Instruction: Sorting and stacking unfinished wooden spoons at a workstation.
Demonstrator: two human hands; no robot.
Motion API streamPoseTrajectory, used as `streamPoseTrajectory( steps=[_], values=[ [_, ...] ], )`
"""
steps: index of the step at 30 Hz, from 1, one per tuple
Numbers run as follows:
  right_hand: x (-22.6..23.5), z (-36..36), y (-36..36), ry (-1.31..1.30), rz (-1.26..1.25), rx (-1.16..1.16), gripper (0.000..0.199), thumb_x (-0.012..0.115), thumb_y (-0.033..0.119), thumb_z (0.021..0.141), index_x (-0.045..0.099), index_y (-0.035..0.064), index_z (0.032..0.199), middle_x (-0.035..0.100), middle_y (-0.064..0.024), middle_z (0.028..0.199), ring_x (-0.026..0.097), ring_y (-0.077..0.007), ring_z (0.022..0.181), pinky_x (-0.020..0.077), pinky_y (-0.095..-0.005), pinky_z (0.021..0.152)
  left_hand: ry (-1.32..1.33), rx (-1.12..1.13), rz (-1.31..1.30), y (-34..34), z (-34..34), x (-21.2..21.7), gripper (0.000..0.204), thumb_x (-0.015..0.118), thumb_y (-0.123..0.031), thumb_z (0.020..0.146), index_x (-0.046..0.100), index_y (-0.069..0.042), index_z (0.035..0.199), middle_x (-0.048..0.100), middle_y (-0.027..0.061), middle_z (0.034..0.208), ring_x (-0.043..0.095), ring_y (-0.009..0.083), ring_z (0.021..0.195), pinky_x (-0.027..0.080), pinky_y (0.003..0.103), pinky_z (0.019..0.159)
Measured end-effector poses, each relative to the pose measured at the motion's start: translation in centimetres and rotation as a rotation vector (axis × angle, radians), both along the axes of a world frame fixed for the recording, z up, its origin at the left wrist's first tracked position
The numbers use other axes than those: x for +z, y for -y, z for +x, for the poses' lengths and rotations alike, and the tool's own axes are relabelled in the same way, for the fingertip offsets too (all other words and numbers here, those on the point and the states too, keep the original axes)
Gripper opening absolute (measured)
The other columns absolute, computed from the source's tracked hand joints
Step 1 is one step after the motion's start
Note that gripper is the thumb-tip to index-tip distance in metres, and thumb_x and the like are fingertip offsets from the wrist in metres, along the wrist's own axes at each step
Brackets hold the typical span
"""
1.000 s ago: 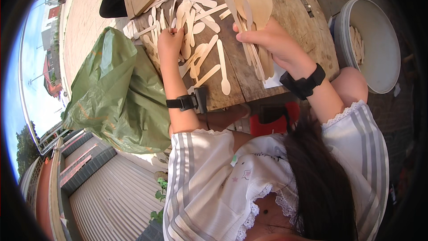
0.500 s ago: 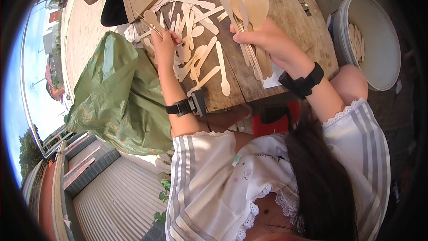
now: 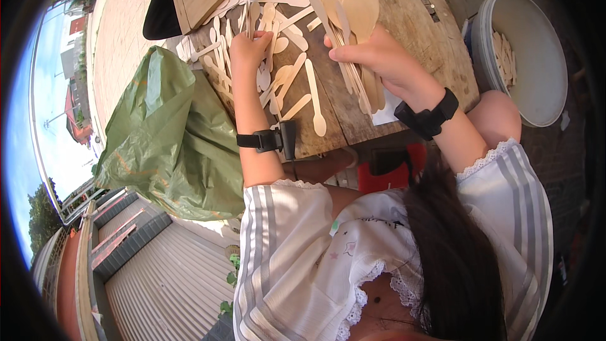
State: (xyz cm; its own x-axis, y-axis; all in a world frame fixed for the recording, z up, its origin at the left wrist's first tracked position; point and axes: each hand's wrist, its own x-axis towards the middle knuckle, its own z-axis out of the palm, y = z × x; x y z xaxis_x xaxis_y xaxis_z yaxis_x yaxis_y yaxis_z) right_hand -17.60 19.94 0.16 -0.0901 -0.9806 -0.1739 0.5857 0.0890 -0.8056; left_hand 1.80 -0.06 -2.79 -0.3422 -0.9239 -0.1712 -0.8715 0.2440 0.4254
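Bare tabletop (image 3: 420, 35) separates edge (image 3: 465, 52) from right hand (image 3: 386, 57) gripping spoons (image 3: 360, 16); left hand (image 3: 248, 52) pinches cutlery (image 3: 254, 14)

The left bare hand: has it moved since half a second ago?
Yes: the left bare hand has moved rightward, nearer to the long pale wooden spoon lying apart on the brown wooden table.

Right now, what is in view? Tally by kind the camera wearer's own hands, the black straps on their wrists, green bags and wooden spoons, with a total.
Left hand and right hand: 2
Black straps: 2
Green bag: 1
Wooden spoons: overlapping, not countable
Total without spoons: 5
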Motion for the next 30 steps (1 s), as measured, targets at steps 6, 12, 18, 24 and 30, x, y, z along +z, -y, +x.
streamPoseTrajectory(
  steps=[6, 12, 18, 24, 30],
  values=[
    [0.5, -0.1, -0.2, -0.004, 0.040, 0.030, 0.049, 0.067, 0.008, 0.077, 0.049, -0.0011, 0.122, 0.060, -0.0069, 0.105, 0.056, -0.0134, 0.099, 0.0448, -0.0282, 0.088, 0.099, 0.007, 0.217, 0.9, -0.7, 1.2, 0.029, 0.072, -0.028, 0.071, 0.066, -0.001, 0.075, 0.060, 0.0061, 0.062, 0.054, 0.0156, 0.052, 0.044, 0.030, 0.052],
    [0.4, -0.2, -0.3, 0.011, 0.006, 0.021, 0.050, 0.067, 0.008, 0.076, 0.048, -0.0013, 0.122, 0.060, -0.0069, 0.105, 0.056, -0.0129, 0.099, 0.0449, -0.0275, 0.086, -0.409, 0.299, 0.514, 0.9, 1.4, 3.6, 0.031, 0.063, -0.028, 0.085, 0.044, -0.012, 0.066, 0.033, -0.0063, 0.056, 0.026, 0.0066, 0.046, 0.023, 0.024, 0.044],
    [1.0, -0.3, -0.4, -0.015, -0.025, 0.022, 0.049, 0.068, 0.010, 0.077, 0.049, 0.0002, 0.121, 0.059, -0.0056, 0.105, 0.056, -0.0125, 0.097, 0.0446, -0.0277, 0.084, -0.785, 0.392, 0.475, 1.5, 7.9, 6.0, 0.018, 0.048, -0.025, 0.094, 0.048, -0.007, 0.090, 0.044, -0.0002, 0.065, 0.041, 0.0116, 0.054, 0.036, 0.028, 0.051],
    [0.6, -0.3, -0.3, -0.018, 0.060, 0.025, 0.047, 0.068, 0.011, 0.077, 0.051, 0.0008, 0.119, 0.059, -0.0053, 0.104, 0.055, -0.0117, 0.097, 0.0444, -0.0273, 0.084, -1.416, 0.300, 0.476, -1.7, 9.3, 4.0, 0.016, 0.036, -0.015, 0.097, 0.043, -0.003, 0.105, 0.051, 0.0073, 0.084, 0.054, 0.0202, 0.077, 0.051, 0.037, 0.081],
    [0.5, -0.3, -0.3, -0.033, 0.157, -0.036, 0.041, 0.067, 0.012, 0.077, 0.052, 0.0015, 0.114, 0.058, -0.0022, 0.102, 0.054, -0.0095, 0.092, 0.0434, -0.0248, 0.081, -0.655, 0.249, 0.295, -3.6, 7.3, 4.0, 0.021, 0.045, -0.011, 0.089, 0.052, -0.007, 0.109, 0.038, -0.0024, 0.064, 0.033, 0.0065, 0.051, 0.031, 0.023, 0.047]
  ],
)
